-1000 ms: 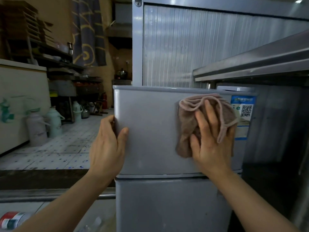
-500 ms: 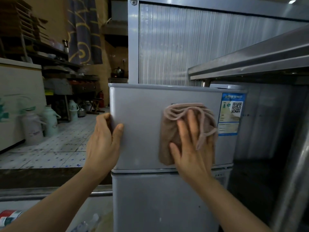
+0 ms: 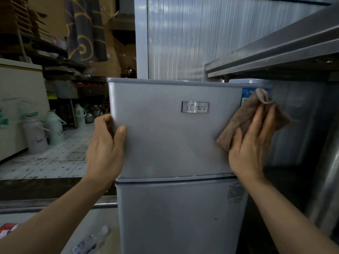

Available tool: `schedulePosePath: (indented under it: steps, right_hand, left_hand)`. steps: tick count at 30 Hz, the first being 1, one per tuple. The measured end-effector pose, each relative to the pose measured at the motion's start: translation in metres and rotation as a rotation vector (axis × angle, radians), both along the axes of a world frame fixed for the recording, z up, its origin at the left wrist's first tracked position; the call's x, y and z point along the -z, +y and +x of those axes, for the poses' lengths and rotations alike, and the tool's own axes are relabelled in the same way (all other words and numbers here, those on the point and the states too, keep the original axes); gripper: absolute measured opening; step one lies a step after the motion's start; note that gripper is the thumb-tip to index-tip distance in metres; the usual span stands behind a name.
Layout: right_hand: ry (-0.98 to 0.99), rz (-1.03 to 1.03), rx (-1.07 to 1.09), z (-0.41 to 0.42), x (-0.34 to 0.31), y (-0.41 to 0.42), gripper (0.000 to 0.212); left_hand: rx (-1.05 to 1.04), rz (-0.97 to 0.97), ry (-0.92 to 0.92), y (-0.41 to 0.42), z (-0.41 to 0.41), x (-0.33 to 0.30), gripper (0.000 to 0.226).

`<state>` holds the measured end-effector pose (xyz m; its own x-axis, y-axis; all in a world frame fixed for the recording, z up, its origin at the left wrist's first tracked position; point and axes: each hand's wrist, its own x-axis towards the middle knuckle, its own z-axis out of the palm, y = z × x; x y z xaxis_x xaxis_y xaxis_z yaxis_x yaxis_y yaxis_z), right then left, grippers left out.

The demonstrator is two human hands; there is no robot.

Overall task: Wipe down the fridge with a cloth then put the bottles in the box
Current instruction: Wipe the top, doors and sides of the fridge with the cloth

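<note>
Right hand sweeping cloth from door centre to right edge, flat fingers pressing it over blue label; nameplate now uncovered. Left hand still gripping fridge left edge. Wiping ongoing; bottle waiting bottom left, box unseen.

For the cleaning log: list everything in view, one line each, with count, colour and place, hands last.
fridge: one, silver-grey, centre, both doors closed
cloth: one, brown, at upper door's right edge
brand plate: one, silver, on upper door
label: one, blue, upper right corner, partly covered
thermos jugs: at least three, pale, on floor at left
plastic bottle: one, clear, bottom left
curtain: one, grey and yellow, upper left
left hand: grips the door's left edge
right hand: presses the cloth, fingers straight
</note>
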<state>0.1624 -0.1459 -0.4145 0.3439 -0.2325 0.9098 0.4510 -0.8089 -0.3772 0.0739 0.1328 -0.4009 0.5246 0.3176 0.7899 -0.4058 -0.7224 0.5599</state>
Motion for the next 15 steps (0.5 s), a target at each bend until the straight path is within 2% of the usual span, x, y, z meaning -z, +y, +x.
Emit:
schedulePosePath:
  steps: [3,6,11,15]
  right_hand:
    - [0.049,0.091,-0.031,-0.010,0.039,0.004,0.066]
    - [0.134,0.047,-0.047,-0.017,0.067,0.001,0.067]
    - [0.258,-0.125,0.086,-0.018,0.058,-0.008,0.073]
    - [0.222,-0.151,0.142,-0.030,0.049,0.025,0.075]
  left_hand:
    - [0.003,-0.020,0.004,0.001,0.000,0.001,0.036]
    - [-0.003,-0.009,0.001,0.000,-0.001,0.000,0.034]
    - [0.050,0.032,0.106,0.008,-0.013,0.013,0.019]
    - [0.043,0.095,0.231,0.015,-0.024,0.050,0.017]
